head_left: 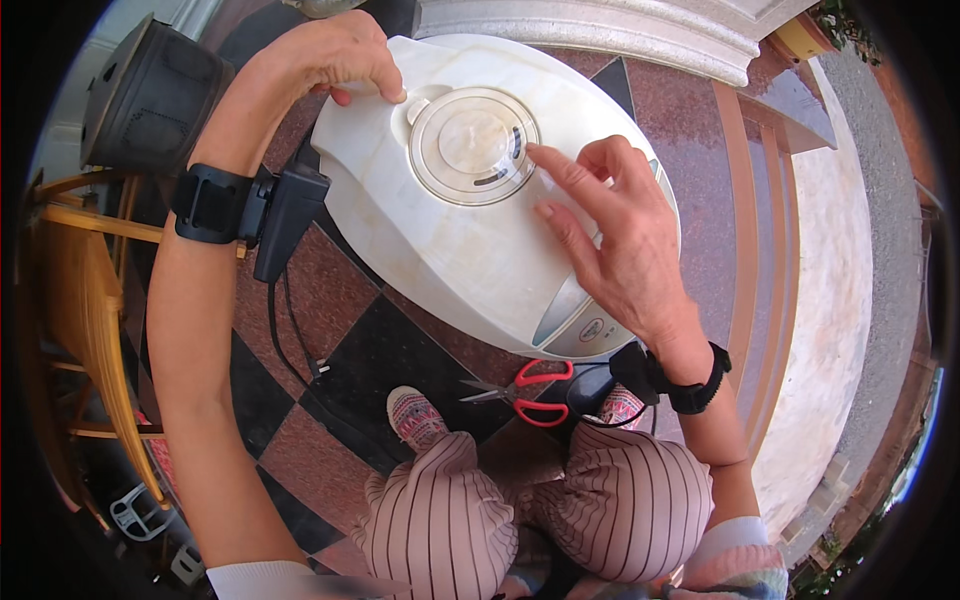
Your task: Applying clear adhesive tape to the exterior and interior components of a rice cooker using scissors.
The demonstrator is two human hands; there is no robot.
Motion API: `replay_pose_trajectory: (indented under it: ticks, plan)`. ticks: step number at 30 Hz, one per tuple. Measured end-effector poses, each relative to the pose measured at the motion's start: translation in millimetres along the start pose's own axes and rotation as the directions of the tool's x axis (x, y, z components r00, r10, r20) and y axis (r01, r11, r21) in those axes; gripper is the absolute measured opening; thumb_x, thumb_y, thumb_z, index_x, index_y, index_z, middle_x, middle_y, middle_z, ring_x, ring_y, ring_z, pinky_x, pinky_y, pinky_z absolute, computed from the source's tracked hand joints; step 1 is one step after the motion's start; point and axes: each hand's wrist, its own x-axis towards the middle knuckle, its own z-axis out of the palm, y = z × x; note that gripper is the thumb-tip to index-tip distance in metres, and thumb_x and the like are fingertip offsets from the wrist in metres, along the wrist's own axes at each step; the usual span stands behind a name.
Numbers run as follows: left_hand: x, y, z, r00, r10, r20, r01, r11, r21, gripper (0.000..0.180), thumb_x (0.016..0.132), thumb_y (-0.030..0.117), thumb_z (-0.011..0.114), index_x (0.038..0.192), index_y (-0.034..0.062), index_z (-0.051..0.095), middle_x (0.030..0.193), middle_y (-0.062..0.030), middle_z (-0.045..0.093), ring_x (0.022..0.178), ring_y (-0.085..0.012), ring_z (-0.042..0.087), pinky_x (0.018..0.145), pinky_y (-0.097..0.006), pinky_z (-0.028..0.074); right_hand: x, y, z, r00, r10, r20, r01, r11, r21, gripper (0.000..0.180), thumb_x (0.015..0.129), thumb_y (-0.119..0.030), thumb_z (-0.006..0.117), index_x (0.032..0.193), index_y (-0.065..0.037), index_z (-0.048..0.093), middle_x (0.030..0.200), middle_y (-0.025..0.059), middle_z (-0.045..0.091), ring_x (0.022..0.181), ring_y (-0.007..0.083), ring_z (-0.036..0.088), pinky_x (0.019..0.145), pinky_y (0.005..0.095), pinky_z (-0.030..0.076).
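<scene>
White appliance (430, 265), contents hidden; left grip (345, 58) curled, hold unclear; right grip (628, 228) half-spread, empty

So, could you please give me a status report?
Left hand at edge of white appliance. Right hand at its round lid. Red-handled scissors on floor, not in the way.

Clear round plastic cap (472, 143) on white oval plastic appliance (460, 250), toward far-left edge; red-handled metal scissors (509, 393) before near edge.
</scene>
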Motion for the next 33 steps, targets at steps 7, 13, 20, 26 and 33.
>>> replay_pose_trajectory:
  ticks: [7, 13, 20, 26, 33]
  plan:
    - [-1.5, -1.6, -2.2, 0.999, 0.049, 0.013, -0.048, 0.997, -0.066, 0.028, 0.055, 0.024, 0.074, 0.069, 0.0066, 0.057, 0.071, -0.0058, 0.059, 0.067, -0.0168, 0.056, 0.052, -0.029, 0.047, -10.2, 2.1, -0.7, 0.97, -0.18, 0.164, 0.222, 0.932, -0.288, 0.05, 0.079, -0.03, 0.066, 0.125, -0.014, 0.056, 0.096, 0.007, 0.045, 0.092, 0.0247, 0.044, 0.077, 0.0366, 0.037]
    - [-0.1, -1.9, -0.8, 0.998, 0.07, 0.0, -0.069, 0.994, -0.084, 0.028, 0.056, 0.023, 0.074, 0.07, 0.0064, 0.057, 0.071, -0.0065, 0.059, 0.067, -0.0172, 0.056, 0.052, -0.029, 0.046, -27.0, 8.7, -5.6, 0.967, -0.21, 0.143, 0.242, 0.933, -0.266, 0.052, 0.079, -0.028, 0.066, 0.126, -0.009, 0.054, 0.096, 0.0073, 0.046, 0.094, 0.0251, 0.047, 0.077, 0.0374, 0.037]
    - [3.2, -5.7, -2.0, 0.998, 0.059, 0.031, -0.057, 0.996, -0.062, 0.027, 0.056, 0.023, 0.074, 0.07, 0.0064, 0.057, 0.072, -0.0072, 0.06, 0.067, -0.017, 0.057, 0.051, -0.029, 0.046, -19.8, 8.3, -11.7, 0.961, -0.22, 0.17, 0.252, 0.947, -0.197, 0.061, 0.08, -0.032, 0.065, 0.132, -0.005, 0.047, 0.119, 0.0115, 0.048, 0.12, 0.0273, 0.043, 0.1, 0.0442, 0.034]
    - [3.0, -7.7, -1.1, 0.998, 0.068, 0.014, -0.067, 0.992, -0.104, 0.026, 0.056, 0.023, 0.074, 0.069, 0.0064, 0.058, 0.071, -0.0065, 0.06, 0.066, -0.0163, 0.056, 0.051, -0.029, 0.046, -26.6, 1.8, -4.6, 0.934, -0.174, 0.313, 0.239, 0.954, -0.182, 0.07, 0.08, -0.038, 0.062, 0.135, 0.0, 0.04, 0.131, 0.0132, 0.041, 0.129, 0.027, 0.036, 0.11, 0.0482, 0.025]
    - [3.7, -7.9, -2.9, 0.997, 0.066, 0.032, -0.063, 0.994, -0.087, 0.026, 0.056, 0.023, 0.074, 0.069, 0.007, 0.058, 0.07, -0.0059, 0.06, 0.066, -0.0164, 0.056, 0.051, -0.029, 0.046, -38.1, 7.0, -20.6, 0.917, -0.191, 0.35, 0.257, 0.955, -0.151, 0.066, 0.078, -0.034, 0.065, 0.13, 0.002, 0.045, 0.131, 0.0135, 0.041, 0.126, 0.0265, 0.04, 0.109, 0.0458, 0.026]
